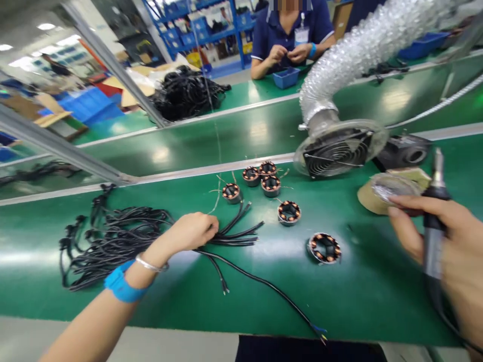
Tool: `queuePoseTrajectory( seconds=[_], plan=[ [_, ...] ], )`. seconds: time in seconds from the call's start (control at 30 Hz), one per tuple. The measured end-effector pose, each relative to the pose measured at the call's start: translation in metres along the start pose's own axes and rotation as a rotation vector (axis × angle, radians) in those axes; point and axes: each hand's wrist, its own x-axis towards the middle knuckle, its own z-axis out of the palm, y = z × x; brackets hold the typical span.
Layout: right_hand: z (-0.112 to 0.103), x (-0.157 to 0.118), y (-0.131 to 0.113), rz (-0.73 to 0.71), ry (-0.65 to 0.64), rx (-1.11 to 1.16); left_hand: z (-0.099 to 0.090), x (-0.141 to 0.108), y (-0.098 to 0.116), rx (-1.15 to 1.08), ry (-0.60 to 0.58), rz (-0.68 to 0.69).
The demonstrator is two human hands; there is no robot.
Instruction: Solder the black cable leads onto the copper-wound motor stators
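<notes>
My left hand (196, 230), with a blue wristband and a bangle, is closed over a bundle of black cables (132, 236) lying on the green table. Their stripped ends fan out to its right. One longer cable (264, 282) reaches toward the front edge, with coloured wires at its tip. My right hand (445, 226) holds a soldering iron (433, 246), its metal tip pointing up. A copper-wound stator ring (325, 248) sits between the hands, and several more such rings (289, 213) lie farther back.
A fume fan (339, 151) on a silver duct (339, 60) stands behind a round tan container (368, 196). Across the divider, a person (290, 35) handles something small above a blue tray (286, 78). More black cables (184, 93) lie there.
</notes>
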Motion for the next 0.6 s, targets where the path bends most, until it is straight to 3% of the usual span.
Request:
queuePoseTrajectory(
  seconds=[0.17, 0.3, 0.37, 0.43, 0.5, 0.6],
  plan=[
    [-0.001, 0.006, -0.003, -0.074, 0.082, 0.061, -0.004, 0.010, -0.008, 0.014, -0.028, 0.042],
    [-0.005, 0.007, -0.008, -0.071, 0.116, 0.124, -0.010, 0.007, -0.001, -0.018, 0.069, 0.025],
    [-0.008, 0.007, -0.023, -0.080, 0.164, 0.252, -0.009, 0.002, 0.024, -0.235, 0.241, 0.047],
    [-0.012, 0.006, -0.047, -0.073, 0.141, 0.484, -0.004, -0.003, 0.063, -0.616, 0.429, 0.137],
    [-0.014, 0.002, -0.074, -0.077, -0.006, 0.756, 0.005, -0.006, 0.107, -0.912, 0.399, 0.244],
    [-0.014, -0.005, -0.108, -0.158, -0.172, 0.939, 0.014, -0.006, 0.156, -1.227, 0.224, 0.368]
  ],
)
